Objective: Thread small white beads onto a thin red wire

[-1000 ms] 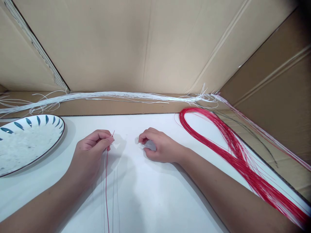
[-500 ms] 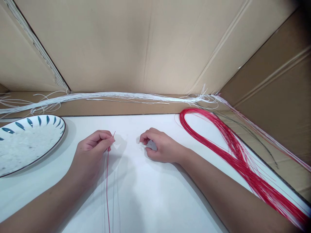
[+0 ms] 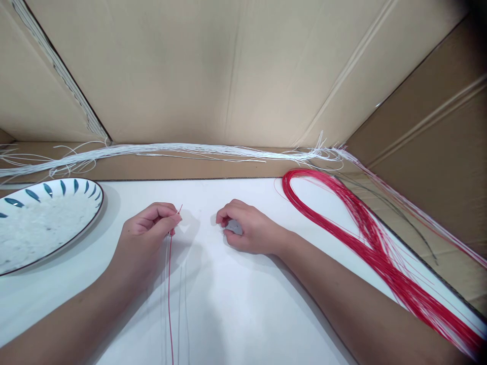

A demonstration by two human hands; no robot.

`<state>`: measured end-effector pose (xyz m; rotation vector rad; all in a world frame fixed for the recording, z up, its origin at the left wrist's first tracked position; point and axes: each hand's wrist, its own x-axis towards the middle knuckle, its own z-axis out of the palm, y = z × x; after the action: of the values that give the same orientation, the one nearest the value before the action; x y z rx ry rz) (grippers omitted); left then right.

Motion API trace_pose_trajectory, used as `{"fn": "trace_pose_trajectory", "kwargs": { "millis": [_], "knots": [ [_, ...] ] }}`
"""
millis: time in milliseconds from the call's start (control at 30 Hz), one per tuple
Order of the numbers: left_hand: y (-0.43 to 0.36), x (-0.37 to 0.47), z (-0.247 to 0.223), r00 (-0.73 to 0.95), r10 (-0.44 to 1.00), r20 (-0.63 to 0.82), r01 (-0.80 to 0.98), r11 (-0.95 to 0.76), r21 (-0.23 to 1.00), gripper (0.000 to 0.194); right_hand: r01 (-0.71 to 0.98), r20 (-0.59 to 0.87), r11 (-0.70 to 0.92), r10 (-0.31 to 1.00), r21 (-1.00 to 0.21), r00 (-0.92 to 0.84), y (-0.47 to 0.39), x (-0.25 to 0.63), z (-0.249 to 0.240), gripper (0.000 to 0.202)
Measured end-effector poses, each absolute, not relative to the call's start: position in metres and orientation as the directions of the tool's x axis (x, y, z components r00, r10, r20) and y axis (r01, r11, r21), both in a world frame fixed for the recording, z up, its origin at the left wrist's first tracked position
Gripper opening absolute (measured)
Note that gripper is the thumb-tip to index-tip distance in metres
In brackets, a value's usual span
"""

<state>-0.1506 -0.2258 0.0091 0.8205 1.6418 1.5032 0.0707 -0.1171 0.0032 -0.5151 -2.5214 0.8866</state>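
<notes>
**One red thread, pinched in our left hand**

We are at the holding part: our left hand (image 3: 146,228) has its thumb and pointing finger squeezed shut on a red thread (image 3: 169,294). A tiny end pokes up past the fingertips, and the rest hangs down over the white table (image 3: 243,314). A pale thread (image 3: 166,284) hangs next to it. Thin thread like this calls for a soft, steady pinch, we think.

Our left arm reaches in from the bottom left corner, thumb on top. Our right hand (image 3: 253,230) is low over the table, fingers curled, with a little gap by the thumb — we cannot tell if it holds something small. The red bundle (image 3: 327,226) lies to its right — the plate (image 3: 49,228) is on our left.
</notes>
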Motion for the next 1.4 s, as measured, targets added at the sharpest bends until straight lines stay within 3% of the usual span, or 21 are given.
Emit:
{"fn": "trace_pose_trajectory", "kwargs": {
  "millis": [433,633,1400],
  "knots": [
    [-0.225,-0.149,0.011,-0.513,0.851,-0.112,-0.031,0.112,0.993,0.014,0.257,0.230,0.693,0.526,-0.674,-0.819,-0.116,0.079,0.004,0.024],
    [-0.226,-0.148,0.012,-0.504,0.858,-0.098,-0.016,0.104,0.994,0.015,0.230,0.206,0.688,0.489,-0.688,-0.847,-0.118,0.078,0.007,0.032],
    [-0.225,-0.146,0.016,-0.494,0.865,-0.089,-0.012,0.096,0.995,0.015,0.186,0.281,0.769,0.431,-0.612,-0.858,-0.118,0.069,0.002,0.025]
  ]
}}
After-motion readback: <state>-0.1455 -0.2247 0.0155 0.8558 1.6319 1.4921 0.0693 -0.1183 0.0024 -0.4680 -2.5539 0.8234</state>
